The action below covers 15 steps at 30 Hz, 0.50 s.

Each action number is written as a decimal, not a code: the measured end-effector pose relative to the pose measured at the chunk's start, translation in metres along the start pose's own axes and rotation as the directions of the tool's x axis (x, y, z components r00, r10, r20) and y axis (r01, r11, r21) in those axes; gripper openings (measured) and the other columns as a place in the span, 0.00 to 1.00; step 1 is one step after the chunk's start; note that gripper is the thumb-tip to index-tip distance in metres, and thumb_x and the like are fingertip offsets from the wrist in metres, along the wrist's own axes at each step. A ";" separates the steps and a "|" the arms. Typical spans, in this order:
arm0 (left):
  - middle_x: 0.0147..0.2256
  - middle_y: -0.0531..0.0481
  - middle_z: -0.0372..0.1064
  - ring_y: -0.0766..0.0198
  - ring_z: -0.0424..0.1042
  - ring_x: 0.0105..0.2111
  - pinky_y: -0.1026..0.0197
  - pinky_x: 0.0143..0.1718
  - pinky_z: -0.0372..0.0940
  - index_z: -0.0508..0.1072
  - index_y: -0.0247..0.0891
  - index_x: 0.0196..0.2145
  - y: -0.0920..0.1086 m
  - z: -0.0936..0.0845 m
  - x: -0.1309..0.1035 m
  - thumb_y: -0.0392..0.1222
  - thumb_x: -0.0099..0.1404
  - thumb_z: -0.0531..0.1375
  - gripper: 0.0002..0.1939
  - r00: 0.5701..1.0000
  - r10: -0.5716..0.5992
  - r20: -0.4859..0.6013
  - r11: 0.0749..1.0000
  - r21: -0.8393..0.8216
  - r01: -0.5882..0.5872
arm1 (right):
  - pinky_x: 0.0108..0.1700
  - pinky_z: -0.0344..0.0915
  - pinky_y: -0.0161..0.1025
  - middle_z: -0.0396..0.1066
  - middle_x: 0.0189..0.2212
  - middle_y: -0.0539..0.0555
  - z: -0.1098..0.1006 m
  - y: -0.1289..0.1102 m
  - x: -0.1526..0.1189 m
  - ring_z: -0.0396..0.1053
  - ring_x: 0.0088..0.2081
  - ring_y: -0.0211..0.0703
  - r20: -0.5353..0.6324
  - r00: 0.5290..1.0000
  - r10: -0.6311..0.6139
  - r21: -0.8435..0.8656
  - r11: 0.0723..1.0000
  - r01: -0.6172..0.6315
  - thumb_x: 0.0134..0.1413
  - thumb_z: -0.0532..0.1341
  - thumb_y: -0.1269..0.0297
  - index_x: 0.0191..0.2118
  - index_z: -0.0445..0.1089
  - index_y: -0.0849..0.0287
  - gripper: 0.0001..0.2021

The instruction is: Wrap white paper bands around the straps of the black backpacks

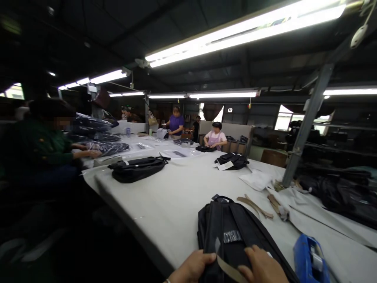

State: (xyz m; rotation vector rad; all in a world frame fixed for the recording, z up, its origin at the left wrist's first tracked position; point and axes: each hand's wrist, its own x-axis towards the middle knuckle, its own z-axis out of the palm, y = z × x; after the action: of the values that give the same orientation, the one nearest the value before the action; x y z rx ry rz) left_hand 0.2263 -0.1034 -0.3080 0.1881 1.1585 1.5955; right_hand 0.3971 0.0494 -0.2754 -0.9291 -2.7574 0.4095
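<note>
A black backpack (232, 232) lies flat on the white table (176, 196) right in front of me. My left hand (193, 267) rests on its near left edge, thumb across the fabric. My right hand (262, 265) presses on the bag's near end, fingers over a beige strip (228, 269) that runs between both hands. A small label (232, 236) sits on the bag's middle.
A blue tape dispenser (310, 259) stands to my right. Beige strips (255, 206) and white paper (256, 179) lie beyond the bag. Other black bags (137, 169), (232, 159) rest farther along the table. A person in green (38, 149) works at left; others work at the far end. A metal post (306, 125) rises at right.
</note>
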 end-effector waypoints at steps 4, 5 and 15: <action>0.24 0.41 0.76 0.57 0.74 0.22 0.57 0.27 0.70 0.74 0.31 0.31 0.001 0.004 -0.007 0.32 0.52 0.59 0.07 1.000 -0.015 -0.011 1.000 -0.004 0.015 | 0.49 0.63 0.45 0.76 0.42 0.63 0.006 -0.045 0.017 0.72 0.47 0.55 0.049 0.991 -0.126 0.089 0.989 0.121 0.54 0.55 0.57 0.44 0.75 0.56 0.17; 0.24 0.41 0.76 0.57 0.74 0.22 0.58 0.27 0.70 0.74 0.31 0.31 0.001 0.003 -0.008 0.32 0.53 0.58 0.07 1.000 -0.009 -0.016 1.000 0.010 0.009 | 0.48 0.64 0.45 0.76 0.41 0.63 0.015 -0.052 0.018 0.73 0.46 0.55 0.057 0.988 -0.145 0.118 0.983 0.138 0.55 0.54 0.58 0.43 0.75 0.56 0.16; 0.23 0.42 0.76 0.57 0.75 0.22 0.59 0.27 0.72 0.74 0.29 0.32 0.013 0.004 -0.021 0.34 0.59 0.60 0.05 0.998 -0.065 -0.007 0.996 0.065 0.065 | 0.40 0.64 0.39 0.77 0.31 0.54 0.022 -0.047 -0.024 0.74 0.36 0.47 -0.039 0.993 -0.107 0.385 0.916 0.114 0.60 0.52 0.55 0.32 0.76 0.54 0.16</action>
State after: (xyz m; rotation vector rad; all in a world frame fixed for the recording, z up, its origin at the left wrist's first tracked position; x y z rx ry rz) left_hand 0.2281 -0.1171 -0.2877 0.1878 1.2093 1.5030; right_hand 0.3836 -0.0054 -0.2833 -0.6691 -2.5556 0.8816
